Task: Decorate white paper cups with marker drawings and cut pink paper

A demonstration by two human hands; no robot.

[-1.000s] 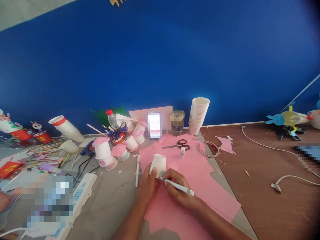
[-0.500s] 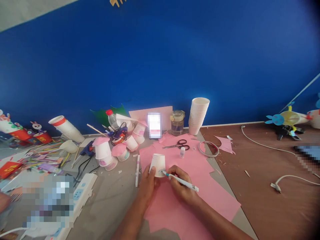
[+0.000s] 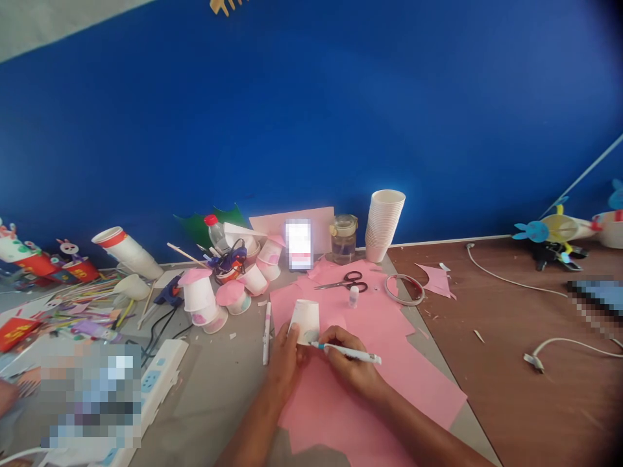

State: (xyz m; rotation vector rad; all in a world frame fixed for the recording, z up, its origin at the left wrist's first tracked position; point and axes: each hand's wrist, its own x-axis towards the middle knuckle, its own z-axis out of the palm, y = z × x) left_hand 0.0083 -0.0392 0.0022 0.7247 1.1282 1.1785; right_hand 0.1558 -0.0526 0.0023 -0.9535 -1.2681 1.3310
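A white paper cup (image 3: 307,319) stands upside down over pink paper (image 3: 384,389), with my left hand (image 3: 286,353) closed round its left side. My right hand (image 3: 349,357) grips a white marker (image 3: 357,354) with a blue-green tip. That tip touches the cup low on its front, at a small coloured mark. Left of the cup lies another white marker (image 3: 267,334). Black-handled scissors (image 3: 348,281), a small glue bottle (image 3: 354,297) and a roll of tape (image 3: 404,289) rest behind my right hand.
Paper cups with pink caps (image 3: 197,292) stand at the left, near a glue gun (image 3: 169,290) and a white power strip (image 3: 163,370). A stack of cups (image 3: 384,227), a jar (image 3: 344,239) and a lit phone (image 3: 298,243) line the blue wall. Another person's hand (image 3: 10,392) shows far left.
The marker tip has shifted slightly left and down along the cup's lower edge, and the coloured mark there looks larger. My view has turned slightly. Both hands keep their holds.
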